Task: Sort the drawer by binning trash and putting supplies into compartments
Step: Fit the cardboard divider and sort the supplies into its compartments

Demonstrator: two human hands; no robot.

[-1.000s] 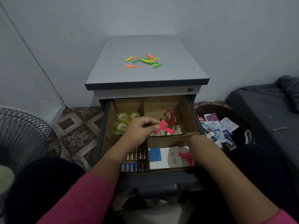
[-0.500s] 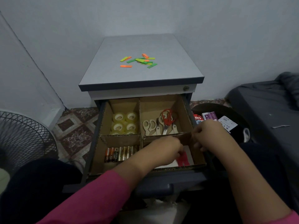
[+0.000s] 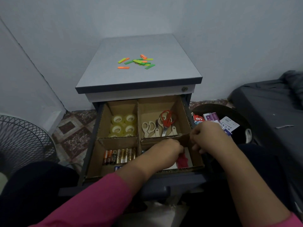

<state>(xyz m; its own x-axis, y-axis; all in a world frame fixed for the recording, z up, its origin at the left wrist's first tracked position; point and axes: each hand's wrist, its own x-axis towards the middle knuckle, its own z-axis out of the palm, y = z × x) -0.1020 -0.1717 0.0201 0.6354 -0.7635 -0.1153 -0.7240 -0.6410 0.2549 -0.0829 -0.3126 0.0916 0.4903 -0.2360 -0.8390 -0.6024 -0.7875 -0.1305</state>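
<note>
The open drawer (image 3: 91,145) holds a cardboard organiser with several compartments. Tape rolls (image 3: 123,126) fill the back left one, scissors (image 3: 161,124) the back right, batteries (image 3: 120,156) the front left. My left hand (image 3: 165,149) reaches into the front right compartment, fingers curled down over a red piece (image 3: 182,161) lying on white paper. My right hand (image 3: 207,135) pinches the bent cardboard divider (image 3: 184,138) at that compartment's right end. What the left fingers hold is hidden.
Coloured sticky strips (image 3: 137,62) lie scattered on the cabinet top (image 3: 172,74). A dark bin (image 3: 237,112) with wrappers and packets stands right of the drawer. A fan grille (image 3: 24,141) is at the left, a dark mattress (image 3: 270,102) at the right.
My left hand came down from the scissors compartment with the red piece into the front right compartment. My right hand rose out of that compartment and took the divider's right end.
</note>
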